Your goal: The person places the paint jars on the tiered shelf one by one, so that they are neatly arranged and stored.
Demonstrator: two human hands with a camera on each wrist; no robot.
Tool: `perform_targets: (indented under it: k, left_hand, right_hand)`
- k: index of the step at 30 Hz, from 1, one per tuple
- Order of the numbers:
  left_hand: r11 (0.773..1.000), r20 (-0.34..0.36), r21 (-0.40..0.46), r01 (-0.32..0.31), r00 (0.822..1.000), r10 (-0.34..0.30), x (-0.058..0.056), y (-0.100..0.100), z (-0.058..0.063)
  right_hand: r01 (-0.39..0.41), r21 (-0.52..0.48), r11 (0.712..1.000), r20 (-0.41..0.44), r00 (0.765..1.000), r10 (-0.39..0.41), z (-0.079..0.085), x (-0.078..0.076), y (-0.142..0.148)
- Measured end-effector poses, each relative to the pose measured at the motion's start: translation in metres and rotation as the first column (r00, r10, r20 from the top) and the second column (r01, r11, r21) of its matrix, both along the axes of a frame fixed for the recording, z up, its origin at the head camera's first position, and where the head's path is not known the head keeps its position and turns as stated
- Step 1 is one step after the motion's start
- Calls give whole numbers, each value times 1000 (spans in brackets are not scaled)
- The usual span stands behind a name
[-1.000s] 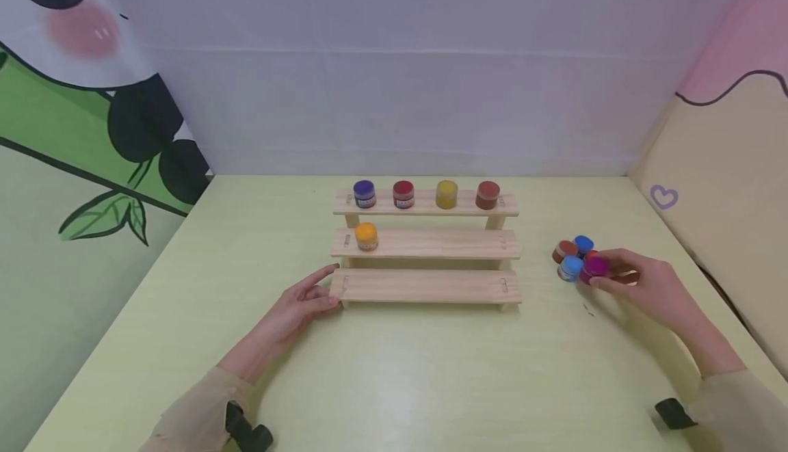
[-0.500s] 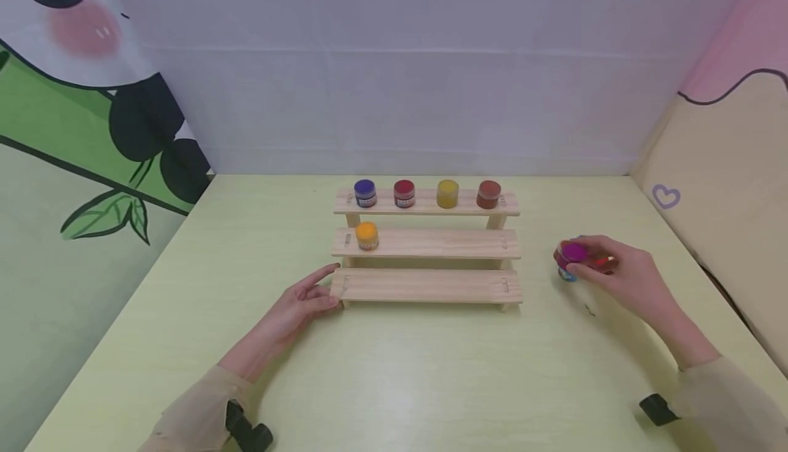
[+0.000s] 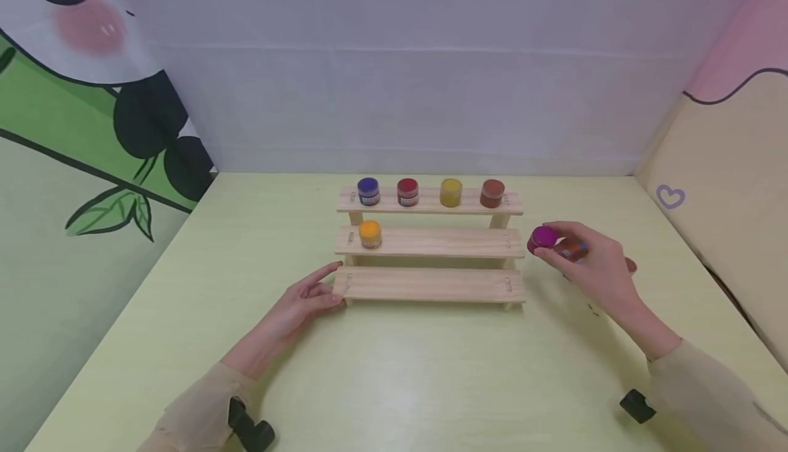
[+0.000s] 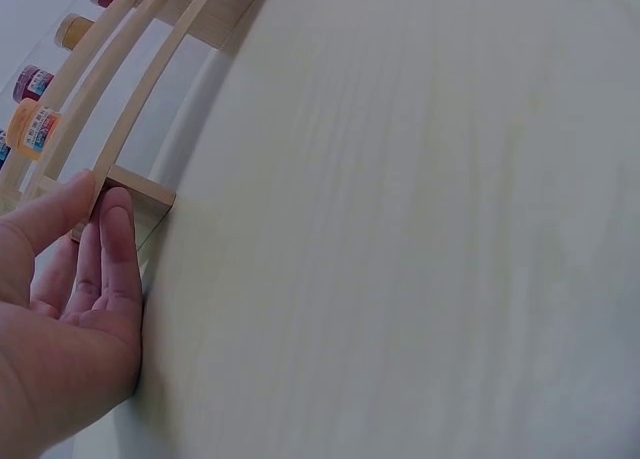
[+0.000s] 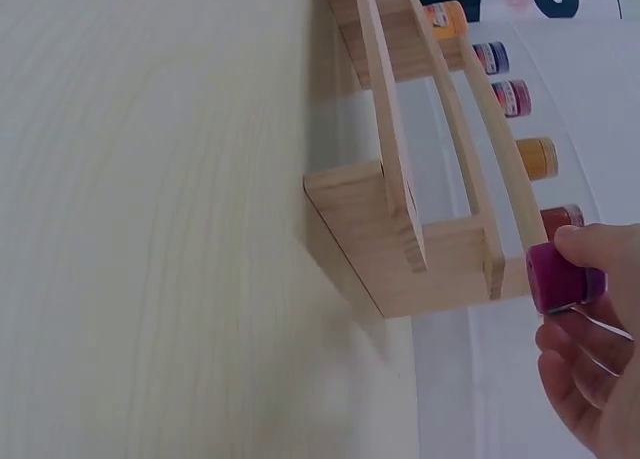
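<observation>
Against the head view half a second earlier, the table [image 3: 394, 370] and the rack [image 3: 431, 284] lie almost as they did, shifted only slightly rightward in the frame. The left hand [image 3: 298, 308], left of centre, keeps its place, thumb and finger pinching the left end of the lowest shelf. The right hand [image 3: 597, 274] has travelled leftward and a little up, and the purple jar [image 3: 543, 238] has gone with it: grasped between thumb and fingertips, it now shows right of centre, just beside the rack's right end.

Counted: one rack with three shelves, mid-frame; two hands; five jars standing on the rack. Four are on the top shelf, from left to right a blue jar [image 3: 369, 192], a red jar [image 3: 408, 193], a yellow jar [image 3: 451, 193] and a brown jar [image 3: 492, 193]. One orange jar [image 3: 370, 234] stands at the left of the middle shelf. One purple jar is held. A reddish jar [image 3: 631, 265] peeps out past the right hand, and bits of blue and red show between its fingers; how many jars are there cannot be told.
</observation>
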State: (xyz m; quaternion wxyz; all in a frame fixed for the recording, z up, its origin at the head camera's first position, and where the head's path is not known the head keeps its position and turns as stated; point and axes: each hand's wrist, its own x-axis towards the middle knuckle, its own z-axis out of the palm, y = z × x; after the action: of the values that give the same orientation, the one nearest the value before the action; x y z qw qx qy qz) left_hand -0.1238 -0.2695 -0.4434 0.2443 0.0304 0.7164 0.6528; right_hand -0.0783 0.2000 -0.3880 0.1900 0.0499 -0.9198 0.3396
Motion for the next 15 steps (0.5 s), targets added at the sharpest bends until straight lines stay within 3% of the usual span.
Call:
perform_targets:
  k: [11,15]
  left_hand:
    - [1000,4,-9,3,1000,-3,0,0,0]
    - [1000,1,-17,4,1000,-4,0,0,1]
  right_hand:
    - [-166,34,986,-137,976,169,-8,-15,-36]
    - [-205,50,977,-135,968,210,-9,-18,-48]
